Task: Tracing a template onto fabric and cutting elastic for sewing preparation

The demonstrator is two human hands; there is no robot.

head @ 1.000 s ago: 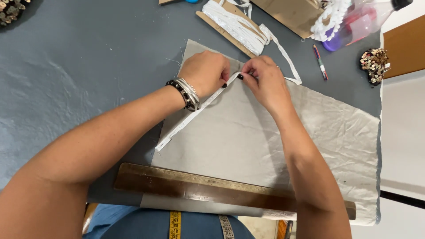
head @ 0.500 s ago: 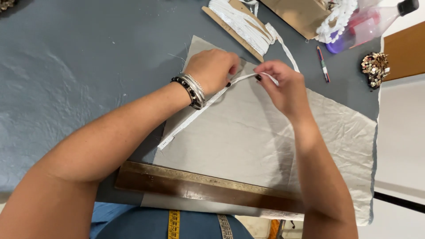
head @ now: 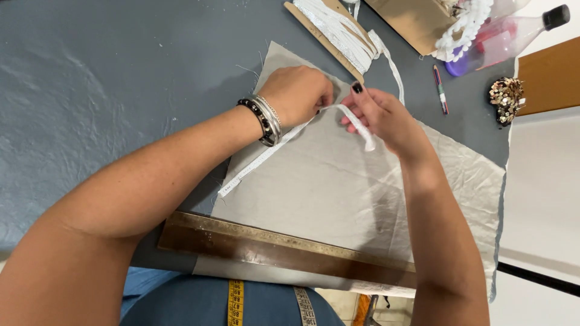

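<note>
Right hand (head: 386, 115) has pulled apart from left hand (head: 296, 93).
Both hands grip white ribbon (head: 266, 154) over grey cloth (head: 338, 193).

My left hand (head: 297, 93) and right hand (head: 380, 115) pinch a narrow white ribbon (head: 266, 154) between them, above a sheet of grey fabric (head: 338, 193) spread on the grey bench (head: 109, 78). The ribbon trails down-left past my bracelets (head: 263, 121). A dark wooden ruler (head: 284, 249) lies across the fabric's near edge. Beyond my hands lie a card wound with white trim (head: 335, 30), a pen (head: 440, 89) and a clear bottle (head: 507, 36).
</note>
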